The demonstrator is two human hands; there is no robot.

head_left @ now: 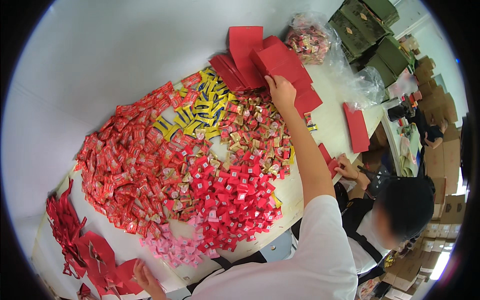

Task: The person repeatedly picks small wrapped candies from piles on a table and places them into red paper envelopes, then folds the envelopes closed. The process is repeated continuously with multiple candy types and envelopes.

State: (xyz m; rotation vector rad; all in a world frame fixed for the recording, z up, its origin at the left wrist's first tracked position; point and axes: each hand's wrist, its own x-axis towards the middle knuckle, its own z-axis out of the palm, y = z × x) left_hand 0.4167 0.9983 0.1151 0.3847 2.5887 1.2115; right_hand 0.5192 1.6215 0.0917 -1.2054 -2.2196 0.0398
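Observation:
My right hand point(281, 93) reaches far across the white table point(327, 120) and grips the edge of a flat red box blank in a stack of red box blanks point(272, 61). My left hand point(143, 278) rests at the near edge on opened red boxes with ribbon handles point(95, 260). Between the hands lies a wide spread of wrapped candies: red ones point(125, 165), yellow and blue ones point(200, 107), gold ones point(255, 132), small red squares point(235, 197) and pink ones point(172, 247).
A clear bag of candies point(309, 41) stands beyond the stack, and a single red blank point(357, 128) lies near the table's right edge. Another person point(400, 210) sits at the right, a hand point(346, 169) on red pieces. Green crates point(367, 25) and cardboard boxes point(445, 155) stand behind.

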